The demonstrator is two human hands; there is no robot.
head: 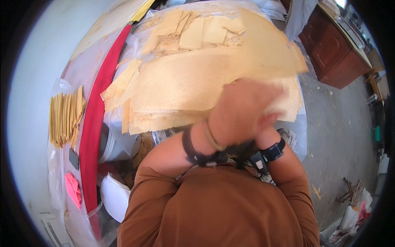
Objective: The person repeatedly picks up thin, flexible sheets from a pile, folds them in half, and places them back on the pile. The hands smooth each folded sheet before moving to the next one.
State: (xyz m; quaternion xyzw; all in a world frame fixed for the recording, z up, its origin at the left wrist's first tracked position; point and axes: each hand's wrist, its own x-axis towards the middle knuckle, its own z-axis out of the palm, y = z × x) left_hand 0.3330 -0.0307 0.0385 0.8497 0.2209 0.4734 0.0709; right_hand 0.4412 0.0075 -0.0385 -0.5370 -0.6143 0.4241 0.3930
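My left hand is blurred and reaches across to the right, over the near edge of a stack of thin tan sheets. My right hand is mostly hidden behind and below it; the two overlap in view. A large, blurred tan sheet slants up beyond them on the right, its lower part running to my hands; how they grip it is hidden. Smaller rectangular sheets and torn scraps lie at the far side. A torn strip sits at the stack's left edge.
On the plastic-covered ledge at left are a bundle of folded tan pieces, a dark flat object and a pink cloth. A red strip edges it. White containers stand below. A wooden cabinet stands at right.
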